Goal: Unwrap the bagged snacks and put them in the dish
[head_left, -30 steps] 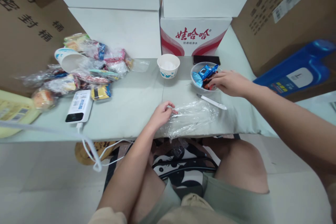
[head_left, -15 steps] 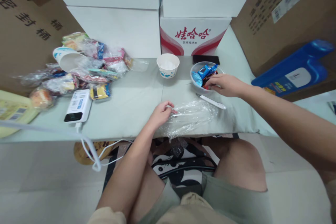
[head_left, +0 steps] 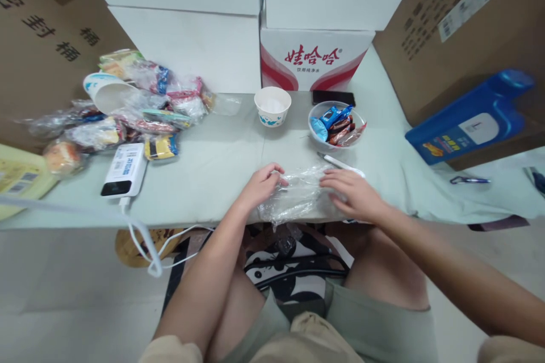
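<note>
A crumpled clear plastic bag [head_left: 293,198] lies along the table's front edge between my hands. At its left end is my left hand [head_left: 263,186], fingers curled in on the plastic. My right hand [head_left: 351,191] rests over the bag's right end, its fingers stretched out and apart. Just behind that hand lies a white-handled craft knife [head_left: 340,164], partly covered by it. A clear plastic bowl [head_left: 314,137] farther back holds blue and reddish-brown wrapped snacks [head_left: 338,125]. To its left stands a white paper cup [head_left: 272,108] with a blue pattern.
Packaged snacks [head_left: 157,119] are heaped at the left with a tipped paper cup [head_left: 108,93]. A power bank [head_left: 125,170] trails a white cable. Behind the bowl lies a black phone [head_left: 332,97]. White boxes [head_left: 315,59] line the back; a blue bottle [head_left: 472,119] and pen [head_left: 470,180] are right.
My right hand has left the snack bowl and come back toward me, onto the plastic bag. A reddish packet now shows at the bowl's right side. My left hand stays put.
</note>
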Demonstrator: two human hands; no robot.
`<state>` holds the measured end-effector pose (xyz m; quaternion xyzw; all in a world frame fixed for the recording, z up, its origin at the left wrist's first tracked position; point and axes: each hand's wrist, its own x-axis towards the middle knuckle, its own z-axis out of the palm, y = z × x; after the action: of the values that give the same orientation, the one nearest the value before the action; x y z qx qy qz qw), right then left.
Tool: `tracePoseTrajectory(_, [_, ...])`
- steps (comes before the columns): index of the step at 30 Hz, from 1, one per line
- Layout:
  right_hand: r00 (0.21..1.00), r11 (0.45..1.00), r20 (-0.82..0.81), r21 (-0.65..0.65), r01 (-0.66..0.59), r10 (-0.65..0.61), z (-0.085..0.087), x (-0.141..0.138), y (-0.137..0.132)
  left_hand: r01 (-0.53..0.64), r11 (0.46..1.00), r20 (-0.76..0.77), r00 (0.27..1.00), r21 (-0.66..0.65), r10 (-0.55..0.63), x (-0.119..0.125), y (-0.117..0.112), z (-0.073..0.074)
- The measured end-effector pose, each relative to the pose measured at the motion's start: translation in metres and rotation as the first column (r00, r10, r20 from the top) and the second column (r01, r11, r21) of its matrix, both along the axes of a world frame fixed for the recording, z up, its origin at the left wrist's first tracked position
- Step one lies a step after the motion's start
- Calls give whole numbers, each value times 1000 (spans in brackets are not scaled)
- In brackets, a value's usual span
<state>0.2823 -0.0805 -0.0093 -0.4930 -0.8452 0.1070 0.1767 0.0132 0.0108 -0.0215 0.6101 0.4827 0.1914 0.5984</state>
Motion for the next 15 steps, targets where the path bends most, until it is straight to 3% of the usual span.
tracePoseTrajectory(4, [991, 980, 132, -201, -1, 28, -24, -17, -12, 109, 976, -102, 991, 187, -91, -8, 1, 2])
tracePoseTrajectory(7, [983, 965, 176, -263, -5, 53, -27, -15, -19, 158, 943, -175, 978, 293, -110, -18, 4, 3])
tracePoseTrajectory(9, [978, 956, 193, -292, -21, 80, -26, -12, -23, 124, 938, -182, 981, 324, -67, -23, 7, 4])
tracePoseTrajectory(12, [977, 953, 197, -302, -14, 77, -27, -11, -28, 53, 942, -148, 989, 332, -3, -25, 15, 5])
tracePoseTrajectory(15, [981, 960, 188, -280, 5, 50, -28, -13, -32, -22, 976, -52, 998, 215, 34, -26, 24, 7])
